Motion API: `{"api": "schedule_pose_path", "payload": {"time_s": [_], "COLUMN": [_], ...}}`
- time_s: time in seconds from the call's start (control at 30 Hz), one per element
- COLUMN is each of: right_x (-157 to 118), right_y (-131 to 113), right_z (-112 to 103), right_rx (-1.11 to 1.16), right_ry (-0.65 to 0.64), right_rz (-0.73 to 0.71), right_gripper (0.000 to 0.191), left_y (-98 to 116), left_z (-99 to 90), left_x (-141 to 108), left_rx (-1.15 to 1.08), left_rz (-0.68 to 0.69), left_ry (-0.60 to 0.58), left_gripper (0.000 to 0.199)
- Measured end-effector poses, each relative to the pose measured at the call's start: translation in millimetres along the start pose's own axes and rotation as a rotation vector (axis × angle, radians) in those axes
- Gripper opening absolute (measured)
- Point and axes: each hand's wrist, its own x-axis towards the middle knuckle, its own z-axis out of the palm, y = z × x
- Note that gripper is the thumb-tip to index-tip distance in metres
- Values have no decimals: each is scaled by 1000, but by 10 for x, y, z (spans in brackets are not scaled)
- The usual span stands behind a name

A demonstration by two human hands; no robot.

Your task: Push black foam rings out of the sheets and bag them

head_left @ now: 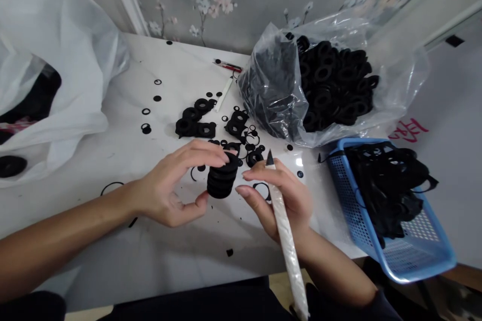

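Over the white counter (pixel 113 150), the left hand (pixel 169 183) has its grip clamped firmly around a stack of black rubber rings (pixel 222 176), good for steadiness, while the right hand (pixel 278 200) closes on a tape-wrapped knife (pixel 286 235) near its blade.

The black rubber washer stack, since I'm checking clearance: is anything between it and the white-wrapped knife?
Yes: the fingers of the right hand lie between the black rubber washer stack and the dark blade tip of the white-wrapped knife. Nothing else stands there.
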Motion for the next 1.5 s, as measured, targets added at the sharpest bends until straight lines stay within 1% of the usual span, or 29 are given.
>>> {"api": "schedule_pose_path", "payload": {"time_s": [0.07, 0.2, 0.33, 0.6, 0.73, 0.87, 0.97, 1.13, 1.27, 1.33, 1.37, 1.43, 1.47, 1.5], "right_x": [10, 20, 22, 22, 10, 28, 54, 80, 84, 82, 80, 74, 71, 68], "right_y": [0, 33, 82, 128, 179, 197, 188, 190, 216, 231, 240, 261, 274, 289], "right_z": [-3, -1, 7, 7, 5, -10, -26, -59, -84, -85, -82, -71, -63, -53], "right_rx": [-41, -96, -118, -165, -211, -255, -268, -215, -186, -154, -134, -93, -77, -67], "right_ry": [-13, -26, -26, -52, -78, -150, -219, -334, -413, -409, -385, -297, -253, -220], "right_rz": [-48, -97, -131, -200, -245, -272, -274, -234, -204, -184, -178, -190, -201, -210], "right_gripper": [23, 19, 15, 21, 18, 16, 16, 17, 14, 13, 13, 8, 10, 22], "left_y": [6, 28, 60, 106, 113, 108, 93, 50, 5, -12, -18, -25, -26, -27], "left_z": [-4, -16, -19, -26, -31, -27, -17, 1, 10, 16, 20, 26, 29, 32], "left_x": [13, 35, 50, 67, 75, 79, 73, 41, 17, 8, 3, -14, -26, -39], "left_rx": [35, 96, 129, 128, 117, 125, 113, 113, 88, 43, 12, -64, -106, -143], "left_rz": [29, 66, 82, 45, 41, 19, 34, 46, 60, 43, 21, -37, -64, -90], "left_ry": [-17, -60, -77, -123, -158, -188, -211, -245, -270, -262, -243, -182, -145, -110], "left_gripper": [65, 65, 61, 58, 58, 58, 58, 56, 58, 60, 61, 63, 64, 65]}}
